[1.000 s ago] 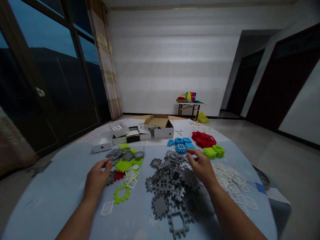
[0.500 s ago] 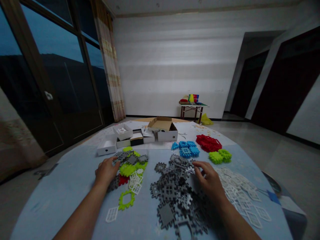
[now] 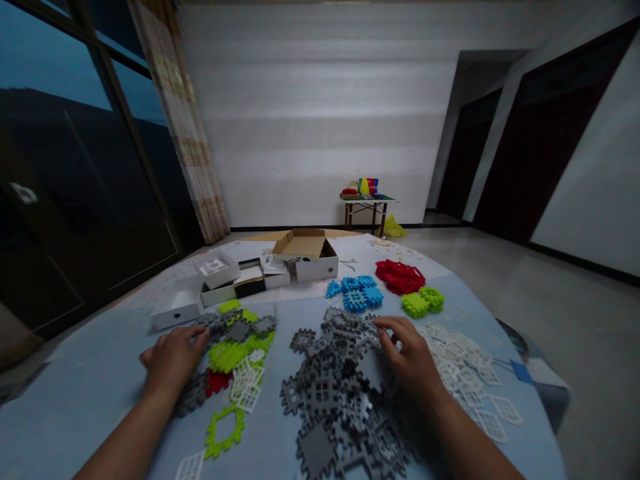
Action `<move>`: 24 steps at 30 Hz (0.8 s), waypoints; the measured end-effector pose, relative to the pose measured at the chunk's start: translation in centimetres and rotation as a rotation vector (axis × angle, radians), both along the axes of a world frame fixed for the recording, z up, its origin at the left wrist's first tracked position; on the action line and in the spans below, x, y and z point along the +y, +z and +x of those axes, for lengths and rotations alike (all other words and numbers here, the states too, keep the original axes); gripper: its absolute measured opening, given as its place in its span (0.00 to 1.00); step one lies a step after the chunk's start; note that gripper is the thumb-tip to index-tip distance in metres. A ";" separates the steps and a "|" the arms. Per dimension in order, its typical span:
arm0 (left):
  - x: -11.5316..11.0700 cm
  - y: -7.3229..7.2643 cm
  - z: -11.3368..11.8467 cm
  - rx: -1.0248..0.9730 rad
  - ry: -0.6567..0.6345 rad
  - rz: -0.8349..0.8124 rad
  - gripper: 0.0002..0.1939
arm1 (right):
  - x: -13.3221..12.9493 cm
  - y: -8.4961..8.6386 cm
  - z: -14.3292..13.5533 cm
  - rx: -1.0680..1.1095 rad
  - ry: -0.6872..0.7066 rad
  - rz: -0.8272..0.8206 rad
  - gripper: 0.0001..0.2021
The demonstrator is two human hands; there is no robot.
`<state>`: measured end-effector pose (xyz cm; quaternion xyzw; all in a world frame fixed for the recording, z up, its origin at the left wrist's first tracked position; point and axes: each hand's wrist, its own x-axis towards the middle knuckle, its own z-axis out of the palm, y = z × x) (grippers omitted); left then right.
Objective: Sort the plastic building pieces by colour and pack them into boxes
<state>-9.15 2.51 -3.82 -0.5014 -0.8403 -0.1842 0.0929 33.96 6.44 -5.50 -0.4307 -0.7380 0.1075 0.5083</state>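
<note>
Left hand (image 3: pixel 173 357) eased outward, toothed grey plastic tiles (image 3: pixel 324 395), white lattices (image 3: pixel 246 381)

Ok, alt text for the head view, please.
Left hand at a mixed-color pile, right hand at a larger pile of gray toothed pieces. Beyond on the table are open boxes, blue pieces, red pieces and a green cluster.

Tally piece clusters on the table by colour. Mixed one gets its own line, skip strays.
Mixed cluster: 1
Grey cluster: 1
Blue cluster: 1
Red cluster: 1
Lime-green cluster: 1
White cluster: 1
Total: 6
</note>
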 end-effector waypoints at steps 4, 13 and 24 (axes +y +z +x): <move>-0.6 1.2 1.6 -0.225 -0.094 0.257 0.25 | 0.5 -0.2 0.5 0.001 -0.019 0.028 0.10; 2.4 3.2 14.5 -0.652 -0.562 0.288 0.21 | 1.2 -0.4 1.5 0.028 -0.094 0.025 0.09; 4.3 2.2 12.3 -0.469 -0.515 0.139 0.23 | 1.7 -0.7 1.9 0.016 -0.133 0.008 0.10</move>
